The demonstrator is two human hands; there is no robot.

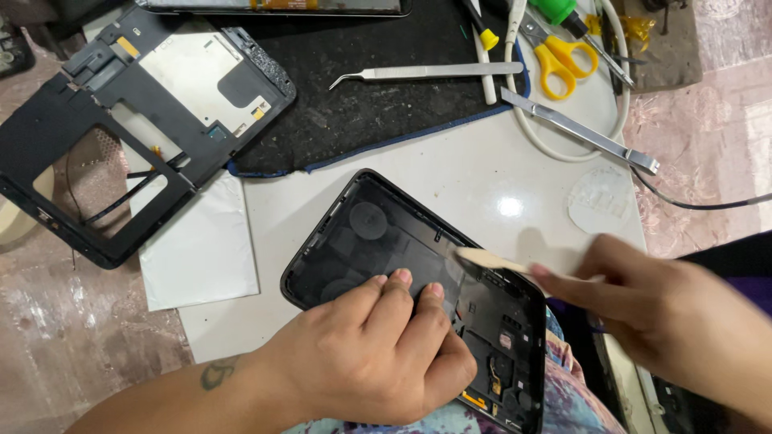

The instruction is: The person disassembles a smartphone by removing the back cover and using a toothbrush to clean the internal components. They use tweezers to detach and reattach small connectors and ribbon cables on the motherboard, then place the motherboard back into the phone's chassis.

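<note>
A black tablet shell (378,241) is pressed flat on the table (482,169) by the open left hand (378,354). A pale stick (490,259) is gripped by the right hand (667,313) over the shell's right edge.

left hand (378,350) pressing tablet shell (402,265), right hand (659,309) brushing

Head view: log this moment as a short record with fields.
Setting: white work board with a black mat
Left hand: fingers pressed flat inside the black tablet back cover
Right hand: holds a pale flat stick, tip over the cover
Nearby parts: black inner frame at left, on a white sheet
Tools: bent tweezers, yellow scissors, metal pry bar
</note>
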